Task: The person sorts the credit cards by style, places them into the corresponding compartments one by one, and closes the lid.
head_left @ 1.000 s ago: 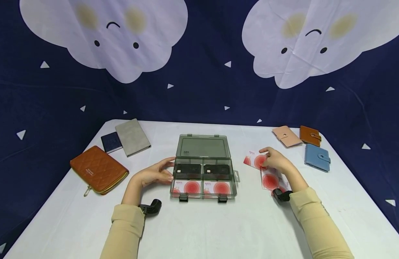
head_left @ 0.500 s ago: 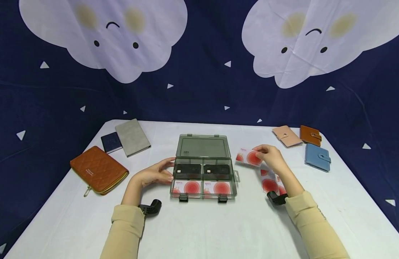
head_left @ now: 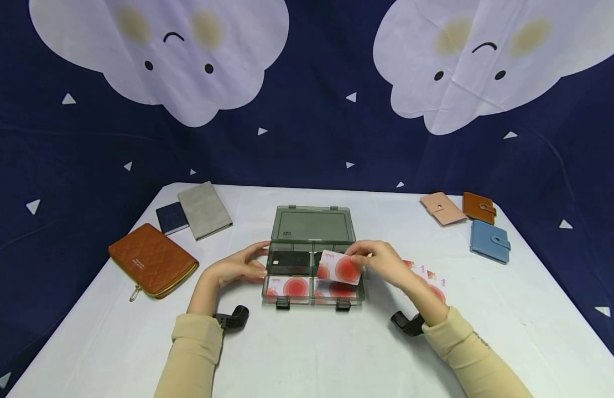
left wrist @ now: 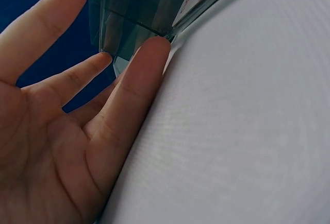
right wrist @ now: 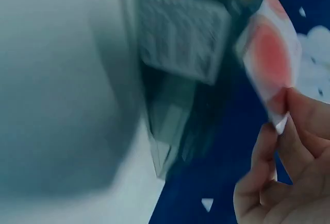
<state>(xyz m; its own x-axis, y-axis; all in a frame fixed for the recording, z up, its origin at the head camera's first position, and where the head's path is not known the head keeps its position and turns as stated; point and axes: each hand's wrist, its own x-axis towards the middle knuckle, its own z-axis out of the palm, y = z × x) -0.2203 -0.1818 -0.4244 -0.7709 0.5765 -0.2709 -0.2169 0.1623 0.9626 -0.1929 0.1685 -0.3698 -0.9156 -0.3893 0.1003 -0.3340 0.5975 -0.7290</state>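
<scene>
A translucent grey-green plastic box [head_left: 312, 217] lies with its lid raised. Its front two compartments hold white cards [head_left: 291, 287] with red circles, and black cards [head_left: 290, 260] lie in the rear ones. My left hand [head_left: 237, 268] rests against the box's left side; in the left wrist view its fairly straight fingers [left wrist: 135, 80] touch the wall. Over the right compartments my right hand [head_left: 384, 262] pinches a white card [head_left: 332, 265] with a red circle between thumb and fingertips. The held card partly hides the rear right black card and the front right card.
More red-and-white cards [head_left: 436, 281] lie on the table right of the box, partly behind the right forearm. At left are a brown zip wallet [head_left: 150, 260], a dark blue booklet [head_left: 171, 218] and a grey notebook [head_left: 204, 210]. Pink [head_left: 442, 209], brown [head_left: 478, 207] and blue [head_left: 488, 241] card holders sit back right.
My right hand has lifted a card from the group on the right and carried it left, over the box. My left hand has stayed at the box's left side.
</scene>
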